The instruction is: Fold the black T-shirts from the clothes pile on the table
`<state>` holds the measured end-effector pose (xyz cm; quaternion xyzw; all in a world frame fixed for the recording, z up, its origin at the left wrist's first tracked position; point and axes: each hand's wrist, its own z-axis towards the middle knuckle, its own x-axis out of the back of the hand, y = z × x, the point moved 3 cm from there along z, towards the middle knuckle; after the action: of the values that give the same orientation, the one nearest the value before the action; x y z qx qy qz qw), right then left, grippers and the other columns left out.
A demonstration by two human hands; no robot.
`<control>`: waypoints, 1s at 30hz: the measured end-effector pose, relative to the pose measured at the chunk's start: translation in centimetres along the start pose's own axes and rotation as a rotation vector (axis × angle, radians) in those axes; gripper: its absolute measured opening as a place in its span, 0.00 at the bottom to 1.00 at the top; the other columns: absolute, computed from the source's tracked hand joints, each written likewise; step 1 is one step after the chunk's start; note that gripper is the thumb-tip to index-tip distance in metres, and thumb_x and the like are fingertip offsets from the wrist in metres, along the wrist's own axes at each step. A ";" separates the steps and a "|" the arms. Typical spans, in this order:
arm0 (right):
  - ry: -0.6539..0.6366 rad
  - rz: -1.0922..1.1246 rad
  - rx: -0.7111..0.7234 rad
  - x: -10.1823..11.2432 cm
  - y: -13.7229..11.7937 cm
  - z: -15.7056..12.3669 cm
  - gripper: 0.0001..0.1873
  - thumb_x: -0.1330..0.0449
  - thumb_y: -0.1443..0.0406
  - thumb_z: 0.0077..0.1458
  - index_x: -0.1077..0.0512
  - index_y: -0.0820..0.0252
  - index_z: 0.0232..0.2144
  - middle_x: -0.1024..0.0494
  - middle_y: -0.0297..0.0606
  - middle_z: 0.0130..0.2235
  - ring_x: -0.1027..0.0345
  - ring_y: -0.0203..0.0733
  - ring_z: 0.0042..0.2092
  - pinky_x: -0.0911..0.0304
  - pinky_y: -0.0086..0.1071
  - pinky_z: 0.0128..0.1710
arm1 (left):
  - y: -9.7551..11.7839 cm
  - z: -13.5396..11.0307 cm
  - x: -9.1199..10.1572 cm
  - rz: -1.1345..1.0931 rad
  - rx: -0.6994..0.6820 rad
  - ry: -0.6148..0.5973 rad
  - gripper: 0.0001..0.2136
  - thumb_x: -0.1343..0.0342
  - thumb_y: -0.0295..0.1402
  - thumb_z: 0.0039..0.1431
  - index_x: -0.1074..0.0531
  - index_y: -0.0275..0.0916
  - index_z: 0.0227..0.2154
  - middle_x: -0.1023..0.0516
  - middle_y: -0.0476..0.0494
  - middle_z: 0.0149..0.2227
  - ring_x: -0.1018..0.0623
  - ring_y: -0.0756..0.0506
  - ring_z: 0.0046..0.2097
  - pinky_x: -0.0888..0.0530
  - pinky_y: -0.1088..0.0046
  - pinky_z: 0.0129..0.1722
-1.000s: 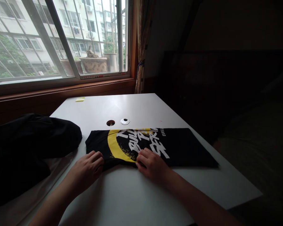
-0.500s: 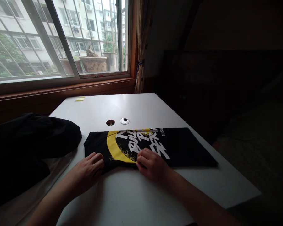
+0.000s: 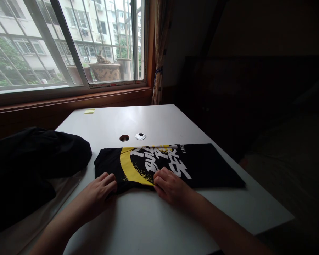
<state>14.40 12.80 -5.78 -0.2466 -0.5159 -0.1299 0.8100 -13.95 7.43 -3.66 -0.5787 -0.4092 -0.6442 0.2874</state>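
A black T-shirt (image 3: 210, 166) with a yellow arc and white lettering lies folded into a long strip across the white table (image 3: 138, 226). At its near left corner my left hand (image 3: 103, 186) is closed, fingers curled on the fabric edge. My right hand (image 3: 170, 184) pinches the near edge around the middle, just by the tip of the yellow arc. Both thumbs are partly hidden. The shirt rests flat, its right end squared off.
Dark cloth (image 3: 37, 159) is heaped at the left over a pale cloth. Toward the back, the tabletop has a cable hole (image 3: 124, 138), a round metal cover (image 3: 140, 136) and a yellow sticky note (image 3: 89, 111). Beyond stand a barred window and a curtain (image 3: 158, 78).
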 end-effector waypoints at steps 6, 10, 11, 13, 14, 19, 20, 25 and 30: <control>-0.065 -0.003 -0.001 0.4 -0.1 -0.1 0.01 0.40 0.66 0.61 0.29 0.56 0.37 0.28 0.40 0.48 0.37 0.45 0.47 0.35 0.40 0.48 | 0.2 -0.2 0.4 0.027 0.010 -0.010 0.06 0.47 0.23 0.59 0.31 0.40 0.32 0.28 0.44 0.39 0.30 0.41 0.41 0.28 0.64 0.39; -0.074 0.002 -0.005 0.6 -0.2 -0.2 0.03 0.39 0.65 0.60 0.27 0.55 0.38 0.28 0.39 0.47 0.37 0.45 0.48 0.36 0.40 0.49 | 0.3 0.0 0.5 0.070 -0.041 0.078 0.04 0.46 0.29 0.65 0.27 0.42 0.37 0.25 0.43 0.42 0.27 0.40 0.43 0.26 0.60 0.44; -0.074 0.001 -0.005 0.6 -0.2 -0.2 0.03 0.39 0.64 0.60 0.27 0.55 0.38 0.28 0.39 0.48 0.36 0.45 0.48 0.36 0.40 0.49 | 0.5 0.1 0.5 0.081 -0.057 0.132 0.05 0.46 0.32 0.67 0.26 0.42 0.42 0.25 0.42 0.45 0.26 0.40 0.46 0.26 0.58 0.47; -0.071 -0.008 -0.004 0.5 -0.2 -0.3 0.04 0.39 0.63 0.61 0.27 0.55 0.39 0.27 0.40 0.48 0.36 0.46 0.48 0.36 0.41 0.49 | 1.0 0.6 0.1 0.107 -0.088 0.238 0.14 0.47 0.35 0.70 0.31 0.44 0.56 0.27 0.40 0.55 0.27 0.38 0.54 0.29 0.53 0.57; -0.070 -0.014 0.000 0.4 -0.1 -0.3 0.05 0.39 0.62 0.61 0.27 0.55 0.39 0.27 0.40 0.48 0.36 0.46 0.48 0.36 0.41 0.49 | 1.3 0.9 -0.3 0.121 -0.107 0.267 0.19 0.48 0.37 0.71 0.36 0.43 0.62 0.30 0.40 0.60 0.30 0.37 0.59 0.33 0.51 0.61; -0.052 -0.038 0.025 0.1 0.2 -0.3 0.08 0.41 0.59 0.64 0.26 0.56 0.39 0.26 0.41 0.48 0.34 0.47 0.47 0.35 0.42 0.48 | 2.1 2.0 -3.0 0.148 -0.214 0.172 0.32 0.51 0.45 0.72 0.54 0.44 0.71 0.43 0.42 0.70 0.40 0.37 0.69 0.38 0.50 0.67; -0.043 -0.032 0.023 0.1 0.3 -0.2 0.08 0.42 0.59 0.64 0.26 0.56 0.40 0.25 0.42 0.48 0.34 0.47 0.47 0.35 0.42 0.49 | 2.1 2.1 -3.4 0.144 -0.226 0.137 0.31 0.52 0.46 0.72 0.56 0.45 0.72 0.43 0.44 0.70 0.40 0.37 0.69 0.37 0.51 0.66; -0.026 0.004 0.052 0.2 -0.1 0.0 0.19 0.45 0.58 0.67 0.30 0.55 0.58 0.31 0.43 0.62 0.40 0.49 0.63 0.46 0.47 0.64 | 1.7 1.9 -4.1 0.136 -0.222 0.039 0.31 0.53 0.44 0.73 0.59 0.47 0.72 0.46 0.48 0.71 0.43 0.37 0.70 0.40 0.48 0.67; -0.173 0.022 0.028 -0.4 0.1 -0.1 0.30 0.49 0.51 0.69 0.42 0.50 0.68 0.44 0.39 0.71 0.54 0.49 0.71 0.59 0.50 0.70 | 2.4 1.5 -3.0 0.108 -0.210 0.066 0.29 0.49 0.42 0.72 0.50 0.46 0.70 0.39 0.46 0.69 0.37 0.37 0.67 0.36 0.48 0.65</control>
<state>14.37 12.85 -6.21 -0.2514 -0.5829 -0.0920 0.7671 -10.65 7.18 -6.13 -0.6052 -0.2983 -0.6858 0.2728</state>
